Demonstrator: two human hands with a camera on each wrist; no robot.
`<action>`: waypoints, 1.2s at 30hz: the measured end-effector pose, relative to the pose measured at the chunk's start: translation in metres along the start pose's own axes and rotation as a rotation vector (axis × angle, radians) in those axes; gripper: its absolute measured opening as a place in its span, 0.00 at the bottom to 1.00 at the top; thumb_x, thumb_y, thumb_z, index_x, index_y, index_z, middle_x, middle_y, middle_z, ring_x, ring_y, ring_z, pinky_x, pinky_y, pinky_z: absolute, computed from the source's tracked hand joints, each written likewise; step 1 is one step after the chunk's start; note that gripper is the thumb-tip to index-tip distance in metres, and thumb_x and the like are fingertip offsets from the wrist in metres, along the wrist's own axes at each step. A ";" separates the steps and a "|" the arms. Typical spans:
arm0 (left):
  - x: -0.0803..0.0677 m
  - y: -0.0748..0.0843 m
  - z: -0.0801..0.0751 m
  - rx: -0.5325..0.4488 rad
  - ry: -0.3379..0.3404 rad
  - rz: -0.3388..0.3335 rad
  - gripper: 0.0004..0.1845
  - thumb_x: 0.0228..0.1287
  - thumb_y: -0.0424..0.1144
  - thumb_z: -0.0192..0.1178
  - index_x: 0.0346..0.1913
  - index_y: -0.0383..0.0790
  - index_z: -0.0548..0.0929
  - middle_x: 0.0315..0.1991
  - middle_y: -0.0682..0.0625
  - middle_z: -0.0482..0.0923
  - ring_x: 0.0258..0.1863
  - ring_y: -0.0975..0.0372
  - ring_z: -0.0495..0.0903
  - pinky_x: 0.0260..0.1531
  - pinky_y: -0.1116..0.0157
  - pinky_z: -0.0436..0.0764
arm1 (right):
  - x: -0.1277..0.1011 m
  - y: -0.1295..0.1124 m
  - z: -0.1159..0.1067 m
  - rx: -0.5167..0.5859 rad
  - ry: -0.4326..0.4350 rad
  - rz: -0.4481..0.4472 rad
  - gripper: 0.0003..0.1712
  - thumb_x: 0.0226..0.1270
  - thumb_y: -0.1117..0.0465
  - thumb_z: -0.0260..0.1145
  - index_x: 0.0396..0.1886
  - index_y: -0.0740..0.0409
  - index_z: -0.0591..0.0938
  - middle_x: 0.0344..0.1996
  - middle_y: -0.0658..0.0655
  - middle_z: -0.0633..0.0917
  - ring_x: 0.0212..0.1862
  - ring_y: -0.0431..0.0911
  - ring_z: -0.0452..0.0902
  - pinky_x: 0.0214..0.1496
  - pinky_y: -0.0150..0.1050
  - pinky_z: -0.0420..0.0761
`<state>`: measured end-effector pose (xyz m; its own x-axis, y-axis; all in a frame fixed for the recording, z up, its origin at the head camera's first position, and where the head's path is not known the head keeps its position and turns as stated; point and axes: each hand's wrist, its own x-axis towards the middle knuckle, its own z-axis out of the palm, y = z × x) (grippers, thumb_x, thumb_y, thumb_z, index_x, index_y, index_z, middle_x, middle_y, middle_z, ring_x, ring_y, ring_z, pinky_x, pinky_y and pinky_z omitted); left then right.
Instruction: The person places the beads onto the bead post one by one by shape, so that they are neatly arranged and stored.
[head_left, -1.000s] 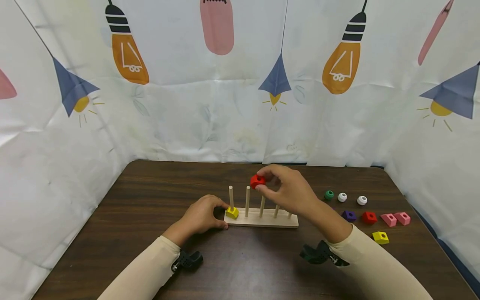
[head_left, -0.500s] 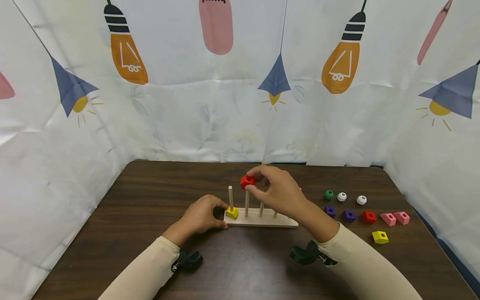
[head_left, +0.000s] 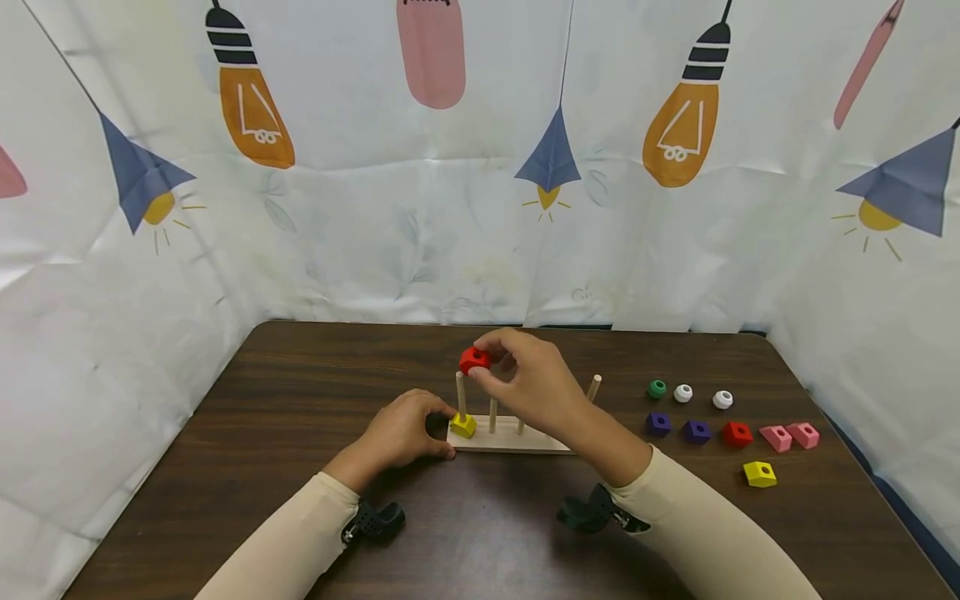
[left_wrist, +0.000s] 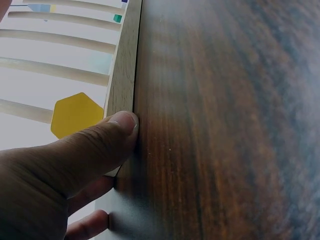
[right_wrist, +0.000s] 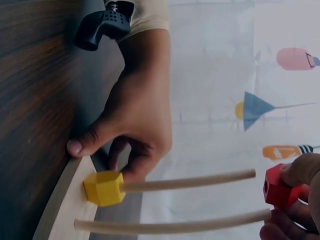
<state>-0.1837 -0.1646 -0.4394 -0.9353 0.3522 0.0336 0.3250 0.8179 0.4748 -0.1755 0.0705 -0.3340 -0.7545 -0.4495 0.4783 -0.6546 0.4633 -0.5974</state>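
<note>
My left hand (head_left: 405, 429) grips the left end of a wooden peg stand (head_left: 506, 437), its thumb against the front edge in the left wrist view. A yellow six-sided bead (head_left: 462, 427) sits at the bottom of the leftmost peg (head_left: 461, 393). Above that peg, my right hand (head_left: 534, 379) pinches a red bead (head_left: 474, 360) between thumb and fingers. In the right wrist view, the red bead (right_wrist: 279, 187) is just off the peg's tip, its hole facing the peg. Part of the stand's right side is hidden behind my right forearm.
On the table's right lie a green bead (head_left: 657, 389), two white beads (head_left: 682, 393), two purple blocks (head_left: 697, 431), a red block (head_left: 738, 434), two pink blocks (head_left: 777, 438) and a yellow block (head_left: 760, 475). A printed white cloth (head_left: 480, 250) hangs behind the dark wooden table (head_left: 300, 367).
My right hand has carried the red bead leftward, from above the stand's middle pegs to over the leftmost peg. My left hand has stayed at the stand's end.
</note>
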 end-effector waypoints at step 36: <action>-0.001 -0.002 -0.001 -0.015 0.002 0.026 0.26 0.41 0.47 0.86 0.47 0.50 0.91 0.46 0.59 0.85 0.55 0.57 0.79 0.57 0.52 0.79 | -0.009 -0.011 0.042 -0.116 0.044 0.062 0.20 0.67 0.63 0.73 0.57 0.61 0.81 0.40 0.51 0.87 0.42 0.45 0.82 0.43 0.38 0.83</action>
<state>-0.1836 -0.1668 -0.4398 -0.9270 0.3721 0.0478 0.3468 0.8016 0.4870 -0.1600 0.0374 -0.3589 -0.7933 -0.3847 0.4718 -0.6058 0.5753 -0.5496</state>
